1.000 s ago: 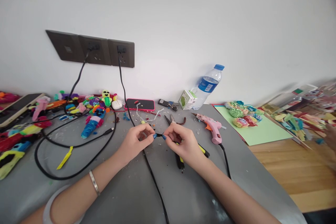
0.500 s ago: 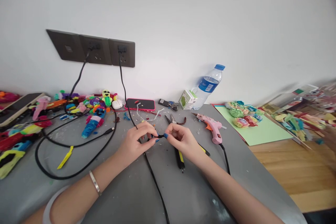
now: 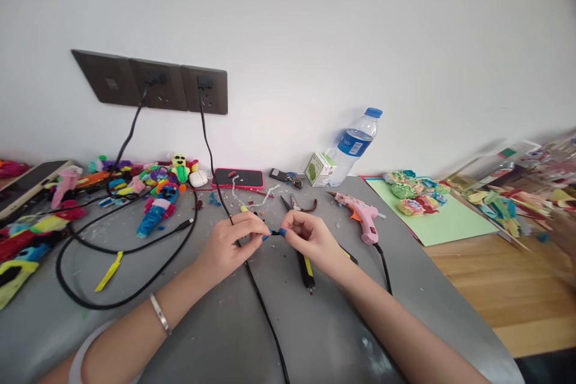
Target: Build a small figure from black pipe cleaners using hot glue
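Note:
Fingertips pinched, my left hand (image 3: 236,237) and my right hand (image 3: 312,239) grip opposite ends of a short black pipe cleaner (image 3: 276,233) above the table. The fingers hide most of it. A black cable (image 3: 260,294) passes beneath my left hand. Partly under my right hand lie pliers (image 3: 306,270) with black and yellow handles, their jaws pointing away from me. To the right of that hand rests a pink glue gun (image 3: 361,216) on its side, nozzle toward the left.
Colourful pipe-cleaner figures (image 3: 155,213) and looped cables crowd the left. Along the wall are a pink-cased phone (image 3: 238,178), a small box (image 3: 320,170) and a leaning water bottle (image 3: 353,147). Paper flowers (image 3: 416,193) lie on green paper (image 3: 463,222); another person's hand (image 3: 564,237) blurs at right.
Both hands keep their pinch on the black pipe cleaner, with only slight finger movement. The view has shifted a little, and another person's hand has appeared at the right edge.

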`<state>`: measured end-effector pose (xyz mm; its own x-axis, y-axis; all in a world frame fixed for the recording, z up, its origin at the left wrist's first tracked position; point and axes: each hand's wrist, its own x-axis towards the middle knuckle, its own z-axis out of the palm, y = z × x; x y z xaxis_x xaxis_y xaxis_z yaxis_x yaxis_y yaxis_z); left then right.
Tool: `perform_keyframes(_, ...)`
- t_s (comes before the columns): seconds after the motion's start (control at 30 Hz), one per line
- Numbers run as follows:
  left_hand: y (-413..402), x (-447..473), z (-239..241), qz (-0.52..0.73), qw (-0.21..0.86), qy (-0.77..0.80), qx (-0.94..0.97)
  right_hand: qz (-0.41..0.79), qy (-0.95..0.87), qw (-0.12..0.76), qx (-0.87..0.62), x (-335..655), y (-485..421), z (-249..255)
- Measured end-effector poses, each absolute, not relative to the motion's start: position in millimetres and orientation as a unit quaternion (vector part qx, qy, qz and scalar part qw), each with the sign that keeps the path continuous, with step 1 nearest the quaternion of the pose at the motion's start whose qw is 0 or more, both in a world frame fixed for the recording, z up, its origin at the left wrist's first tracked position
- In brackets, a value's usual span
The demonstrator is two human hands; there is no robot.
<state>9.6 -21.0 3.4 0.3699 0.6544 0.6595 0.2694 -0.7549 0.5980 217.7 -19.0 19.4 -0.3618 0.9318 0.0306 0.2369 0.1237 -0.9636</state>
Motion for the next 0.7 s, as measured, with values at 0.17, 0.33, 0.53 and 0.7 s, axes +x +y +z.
perform_keyframes(0.17, -21.3, 10.3, 3.0, 0.482, 0.210, 0.310, 0.792, 0.500, -0.662, 0.348, -0.436, 218.0, -19.2, 20.1)
perform_keyframes(0.33, -20.0, 10.7, 0.4, 0.491, 0.247, 0.327, 0.769, 0.513, -0.658, 0.343, -0.432, 218.0, -18.4, 20.8)
perform_keyframes(0.53, -19.3, 9.8, -3.0, 0.487, 0.266, 0.322, 0.767, 0.526, -0.649, 0.346, -0.428, 218.2, -16.3, 22.2)
perform_keyframes(0.7, -19.1, 9.8, -2.2, 0.488, 0.230, 0.312, 0.782, 0.536, -0.647, 0.339, -0.422, 218.4, -16.4, 24.2)
